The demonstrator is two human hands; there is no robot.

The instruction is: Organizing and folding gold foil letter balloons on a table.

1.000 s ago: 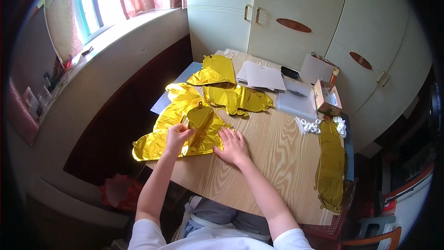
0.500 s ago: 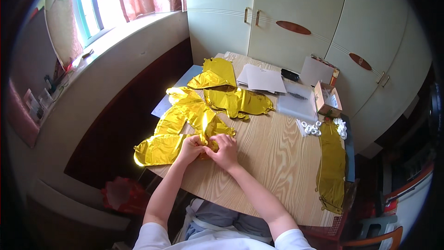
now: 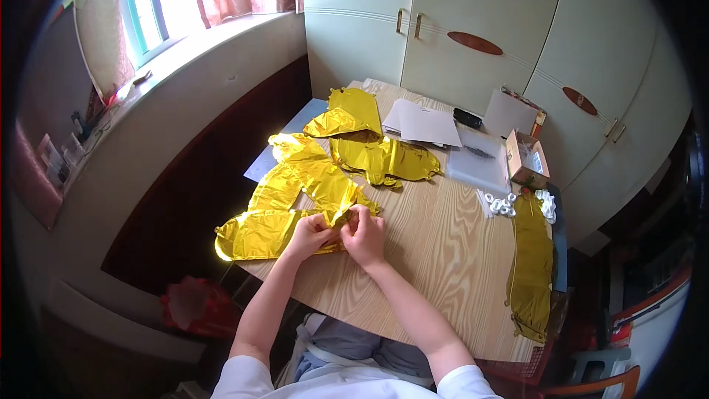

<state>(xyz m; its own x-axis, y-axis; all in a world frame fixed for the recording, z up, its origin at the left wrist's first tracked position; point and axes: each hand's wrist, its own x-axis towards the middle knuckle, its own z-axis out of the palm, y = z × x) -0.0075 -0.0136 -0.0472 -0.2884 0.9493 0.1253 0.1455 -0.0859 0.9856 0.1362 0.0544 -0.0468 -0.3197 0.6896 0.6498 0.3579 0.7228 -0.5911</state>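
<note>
A crumpled gold foil balloon [image 3: 317, 177] lies flat over the left front part of the table, its limbs spreading left and away from me. At its near edge my left hand [image 3: 310, 238] is closed with the foil pinched between thumb and fingers. Right beside it my right hand [image 3: 365, 236] is also closed, gripping the same edge. What the fingertips hold exactly is partly hidden. Just beyond lie two more flat gold foil pieces, one [image 3: 405, 160] at mid-table and another [image 3: 357, 109] farther back.
Another flat gold foil balloon [image 3: 532, 266] lies along the table's right edge, near white rings [image 3: 502, 205] and a white bundle [image 3: 546, 208]. A small box [image 3: 527, 159], clear plastic sleeve [image 3: 474, 162], white papers [image 3: 422, 124] and black case [image 3: 467, 118] sit behind. Cupboards [image 3: 473, 0] border the table.
My right hand has shifted slightly right and its fingers have curled in tighter. The foil edge between my hands has dropped from standing upright. The view has tilted a little.
</note>
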